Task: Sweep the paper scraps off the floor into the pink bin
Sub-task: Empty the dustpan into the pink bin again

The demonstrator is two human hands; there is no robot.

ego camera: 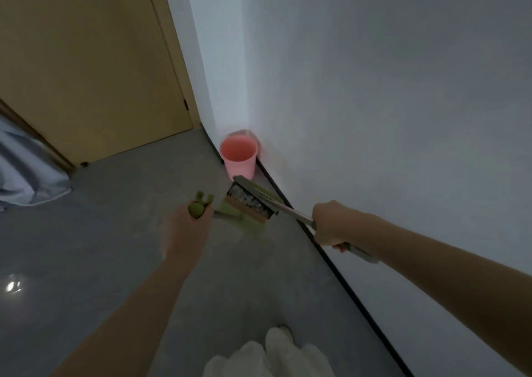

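Head: grey floor, white walls

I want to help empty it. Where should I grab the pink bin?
Grip the pink bin by its open top rim, coming from the floor side on the left, since it stands upright tucked into the wall corner and shows no handle.

Pink bin cornered against wall; open floor leftward.

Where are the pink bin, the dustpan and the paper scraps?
pink bin [241, 167]: head view, outer front wall.
dustpan [256, 188]: head view, upper edge.
paper scraps [248, 199]: head view, pile inside the pan.
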